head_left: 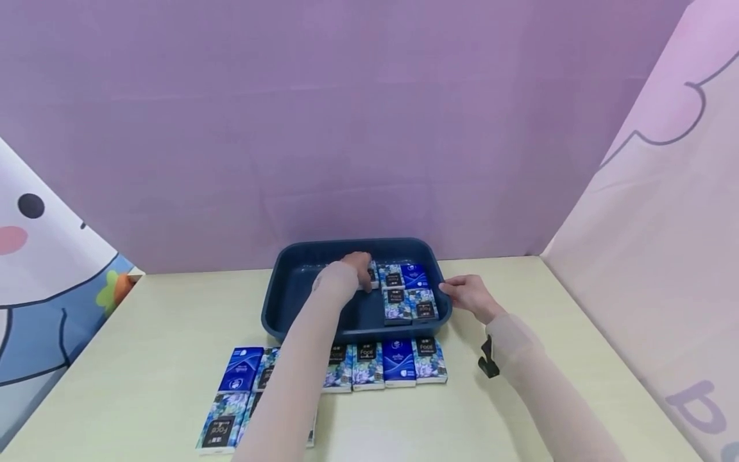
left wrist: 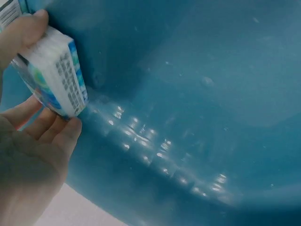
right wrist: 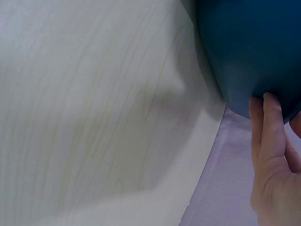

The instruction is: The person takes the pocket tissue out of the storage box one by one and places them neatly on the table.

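A dark blue rectangular plastic basin [head_left: 314,296] stands on the table near the purple backdrop. Inside it, my left hand [head_left: 358,266] grips a tissue pack [left wrist: 61,75] between thumb and fingers, beside the packs on the basin's right side. Those include a plain blue tissue pack [head_left: 414,276] and several floral ones with black labels, like this floral pack [head_left: 397,305]. At the basin's right edge, my right hand [head_left: 470,296] pinches the rim. In the right wrist view its fingers [right wrist: 273,122] lie along the outer wall, with the thumb mostly hidden.
A row of tissue packs [head_left: 367,366] lies against the basin's front side. More packs [head_left: 222,420] lie at the front left, partly hidden by my left forearm. The pale wooden table [head_left: 144,359] is bordered by a purple backdrop [head_left: 346,128] and printed side cloths.
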The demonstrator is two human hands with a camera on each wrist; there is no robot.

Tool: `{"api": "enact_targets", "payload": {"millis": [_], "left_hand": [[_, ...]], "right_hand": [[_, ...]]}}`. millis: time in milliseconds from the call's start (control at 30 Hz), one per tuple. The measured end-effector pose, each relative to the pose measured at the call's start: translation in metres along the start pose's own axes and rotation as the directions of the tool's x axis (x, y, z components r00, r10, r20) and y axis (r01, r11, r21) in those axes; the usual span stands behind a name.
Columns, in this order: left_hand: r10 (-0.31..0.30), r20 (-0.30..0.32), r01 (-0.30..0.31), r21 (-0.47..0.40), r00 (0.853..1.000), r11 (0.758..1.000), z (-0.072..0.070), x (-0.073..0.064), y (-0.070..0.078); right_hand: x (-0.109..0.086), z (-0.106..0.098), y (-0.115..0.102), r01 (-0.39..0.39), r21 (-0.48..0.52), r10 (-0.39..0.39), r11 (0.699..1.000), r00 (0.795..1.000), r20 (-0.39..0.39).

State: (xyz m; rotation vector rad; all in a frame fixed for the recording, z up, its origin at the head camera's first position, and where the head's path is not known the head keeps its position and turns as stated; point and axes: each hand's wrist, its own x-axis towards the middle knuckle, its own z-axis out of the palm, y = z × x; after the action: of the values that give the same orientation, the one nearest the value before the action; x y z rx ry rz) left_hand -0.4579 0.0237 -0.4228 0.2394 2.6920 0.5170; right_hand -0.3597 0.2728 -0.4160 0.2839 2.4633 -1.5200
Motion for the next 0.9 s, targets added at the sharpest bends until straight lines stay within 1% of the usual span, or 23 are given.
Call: {"api": "enact_targets", "payload": {"millis": [200,367,433,500,633,800,900], "left_hand": [[0.035,-0.026,-0.034,0.046,0.999,0.998,-0.017,-0.009,0.002],[0.019,-0.06,-0.016,0.064,0.998,0.998,-0.034,-0.019,-0.003],[0.022,-0.068,-0.016,0.09,0.997,0.996,-0.042,-0.023,-0.006],[0.035,-0.07,-0.025,0.137,0.997,0.99,-0.051,-0.026,-0.006],[0.088,-0.07,-0.07,0.232,0.994,0.97,-0.065,-0.035,-0.006],[0.15,-0.069,-0.124,0.291,0.986,0.949,-0.076,-0.049,-0.004],[0.186,-0.062,-0.156,0.319,0.981,0.935,-0.079,-0.056,-0.002]], "right_hand": [[0.005,-0.001,0.001,0.034,-0.012,-0.034,0.999,0.999,-0.005],[0.012,0.004,-0.004,0.032,-0.001,-0.032,0.999,0.999,0.013],[0.014,0.005,-0.006,0.038,0.002,-0.038,0.999,0.999,0.017],[0.016,0.006,-0.007,0.043,-0.003,-0.043,0.999,0.999,0.018],[0.02,0.004,-0.006,0.057,-0.02,-0.057,0.998,0.998,0.014],[0.025,0.001,-0.006,0.061,-0.032,-0.06,0.998,0.998,0.012],[0.028,-0.001,-0.007,0.066,-0.038,-0.066,0.997,0.998,0.011]]}}
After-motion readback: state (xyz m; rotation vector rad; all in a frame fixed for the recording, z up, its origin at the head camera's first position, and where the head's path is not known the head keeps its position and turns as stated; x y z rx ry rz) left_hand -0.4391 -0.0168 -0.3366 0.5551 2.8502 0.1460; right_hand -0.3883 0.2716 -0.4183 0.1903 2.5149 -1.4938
